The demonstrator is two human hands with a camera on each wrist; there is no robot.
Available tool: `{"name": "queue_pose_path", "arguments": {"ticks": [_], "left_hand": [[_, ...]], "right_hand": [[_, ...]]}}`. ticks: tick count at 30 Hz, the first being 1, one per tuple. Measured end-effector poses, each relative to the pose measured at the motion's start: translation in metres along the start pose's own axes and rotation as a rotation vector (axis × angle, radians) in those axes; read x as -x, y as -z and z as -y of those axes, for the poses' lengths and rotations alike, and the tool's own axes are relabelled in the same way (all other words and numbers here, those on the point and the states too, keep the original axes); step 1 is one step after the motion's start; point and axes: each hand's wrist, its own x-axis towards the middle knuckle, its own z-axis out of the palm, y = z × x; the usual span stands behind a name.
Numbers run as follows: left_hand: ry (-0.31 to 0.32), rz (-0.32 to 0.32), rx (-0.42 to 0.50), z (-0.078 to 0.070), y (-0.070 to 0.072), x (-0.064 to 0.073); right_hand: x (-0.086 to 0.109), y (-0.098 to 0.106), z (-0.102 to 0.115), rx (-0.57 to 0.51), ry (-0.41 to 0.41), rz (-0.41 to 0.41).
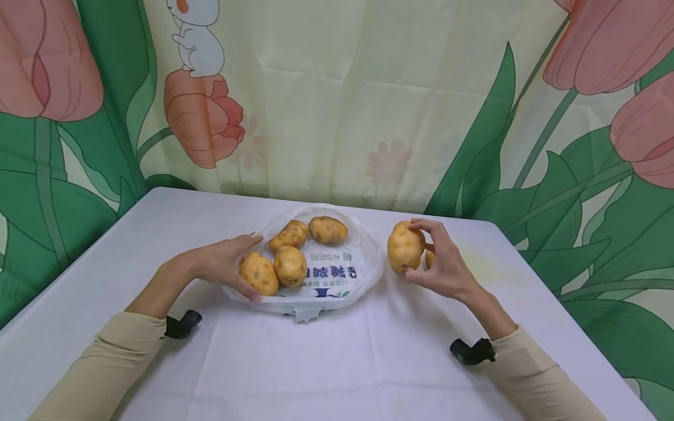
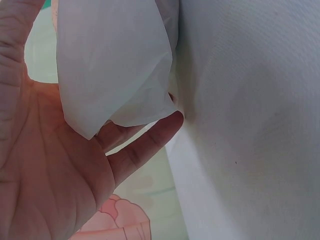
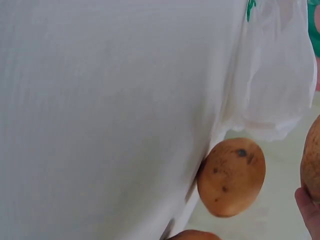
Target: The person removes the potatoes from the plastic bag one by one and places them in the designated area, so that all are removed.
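A white plastic bag [image 1: 371,263] stands with its mouth spread wide, several potatoes inside. Two of them, a potato [image 1: 258,275] and a rounder potato [image 1: 290,266], lie against its left side; a long potato [image 1: 289,235] and another potato [image 1: 327,230] lie farther back. My left hand [image 1: 223,263] rests around the bag's left side, thumb and fingers apart, the bag wall [image 2: 115,65] in front of the palm. To the right of the bag, my right hand [image 1: 444,266] holds a potato [image 1: 405,245] between thumb and fingers.
In the right wrist view, a spotted potato [image 3: 232,177] sits on the white tablecloth [image 3: 100,100], and part of another potato [image 3: 195,235] shows at the bottom edge. A curtain [image 1: 326,117] printed with tulips hangs behind the table.
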Motion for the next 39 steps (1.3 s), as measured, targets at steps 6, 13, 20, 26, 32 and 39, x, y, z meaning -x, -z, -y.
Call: {"name": "queue_pose_path", "arguments": {"ticks": [6, 13, 20, 26, 32, 39], "left_hand": [[0.014, 0.004, 0.007, 0.0, -0.001, 0.0], [0.014, 0.003, -0.008, 0.001, -0.001, -0.001], [0.014, 0.004, -0.009, 0.001, -0.001, -0.001], [0.03, 0.009, -0.006, 0.0, -0.001, -0.001], [0.03, 0.012, -0.004, -0.001, -0.001, -0.001], [0.017, 0.012, -0.007, 0.0, 0.0, -0.001]], "right_hand": [[0.004, 0.007, -0.01, 0.001, -0.01, 0.0], [0.008, 0.016, -0.015, 0.015, -0.033, 0.013], [0.011, 0.023, -0.013, 0.046, -0.024, 0.0], [0.015, 0.03, -0.027, 0.048, -0.054, 0.009], [0.02, 0.036, -0.031, 0.061, -0.091, 0.003], [0.025, 0.044, -0.039, 0.066, -0.118, 0.006]]}}
